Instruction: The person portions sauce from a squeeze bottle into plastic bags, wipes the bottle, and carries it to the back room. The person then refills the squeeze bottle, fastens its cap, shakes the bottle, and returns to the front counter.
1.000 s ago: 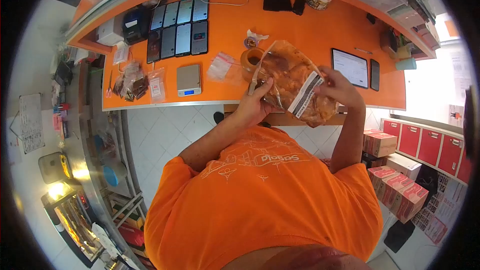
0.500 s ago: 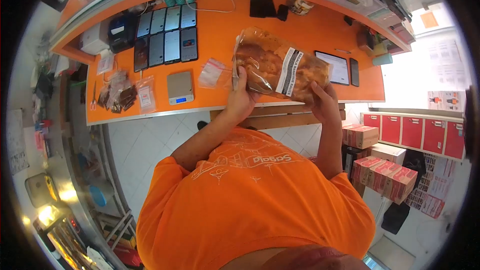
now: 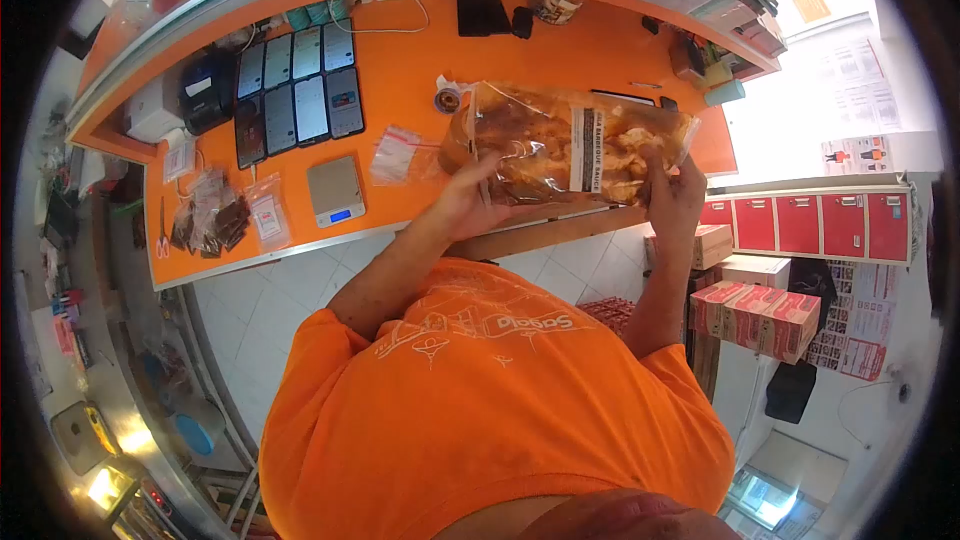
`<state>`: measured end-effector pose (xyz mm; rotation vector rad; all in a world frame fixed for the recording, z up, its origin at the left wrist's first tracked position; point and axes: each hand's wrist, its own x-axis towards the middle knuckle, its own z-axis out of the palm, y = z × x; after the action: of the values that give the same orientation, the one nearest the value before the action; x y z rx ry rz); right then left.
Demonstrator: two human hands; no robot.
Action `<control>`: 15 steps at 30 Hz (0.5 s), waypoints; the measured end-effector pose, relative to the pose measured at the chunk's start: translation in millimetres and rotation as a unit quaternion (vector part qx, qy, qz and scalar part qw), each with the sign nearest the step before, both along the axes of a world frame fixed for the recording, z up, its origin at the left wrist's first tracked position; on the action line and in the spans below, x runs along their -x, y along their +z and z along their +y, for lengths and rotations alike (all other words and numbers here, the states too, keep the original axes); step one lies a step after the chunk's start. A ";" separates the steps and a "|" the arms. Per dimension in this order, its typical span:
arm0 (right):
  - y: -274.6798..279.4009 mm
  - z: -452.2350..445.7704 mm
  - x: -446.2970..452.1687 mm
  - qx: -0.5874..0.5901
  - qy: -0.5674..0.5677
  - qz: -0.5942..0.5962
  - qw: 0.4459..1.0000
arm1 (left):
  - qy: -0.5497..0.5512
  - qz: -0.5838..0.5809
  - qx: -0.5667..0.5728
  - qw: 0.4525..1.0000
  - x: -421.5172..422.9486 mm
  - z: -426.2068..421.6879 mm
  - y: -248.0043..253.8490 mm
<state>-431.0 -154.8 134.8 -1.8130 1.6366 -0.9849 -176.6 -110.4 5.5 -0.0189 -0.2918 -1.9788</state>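
Observation:
A clear plastic pack of sauced food (image 3: 535, 145), brown and orange inside, is stretched out between my two hands above the desk. Its white label reads "barbeque sauce". My left hand (image 3: 470, 195) grips the lower left end, thumb on the front face. At the right end my right hand (image 3: 677, 190) pinches the pack's edge. Just left of the pack lies a small zip bag (image 3: 393, 156) with a red seal. A dark round roll (image 3: 447, 100) shows behind the pack's upper left corner. The tablet (image 3: 622, 97) beyond it is mostly hidden.
Several phones (image 3: 311, 108) lie in two rows at the back left. A digital scale (image 3: 335, 190) sits near the front edge, beside small bags of dark pieces (image 3: 212, 215) and scissors (image 3: 163, 230). Cartons (image 3: 757, 318) are stacked right of me, below red lockers (image 3: 795, 227).
Both hands have shifted the pack, which is now more level and spread flatter, covering most of the tablet. The view has turned slightly, and the dark roll has come into sight.

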 end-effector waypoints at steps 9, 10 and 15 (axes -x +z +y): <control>9.6 48.6 -47.2 0.234 0.288 0.347 0.861 | 0.047 0.117 -0.081 0.989 34.4 -9.9 2.0; 5.6 52.8 -49.9 0.194 0.315 0.335 0.866 | 0.049 0.103 -0.073 0.991 31.8 -9.0 7.6; 3.1 53.4 -42.3 0.035 0.451 0.110 0.885 | 0.101 -0.121 -0.086 0.984 31.1 -12.9 -3.0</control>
<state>-388.6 -101.4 137.9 -2.4200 0.6576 -0.4120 -207.7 -123.3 2.5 0.3524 -0.2673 -1.7979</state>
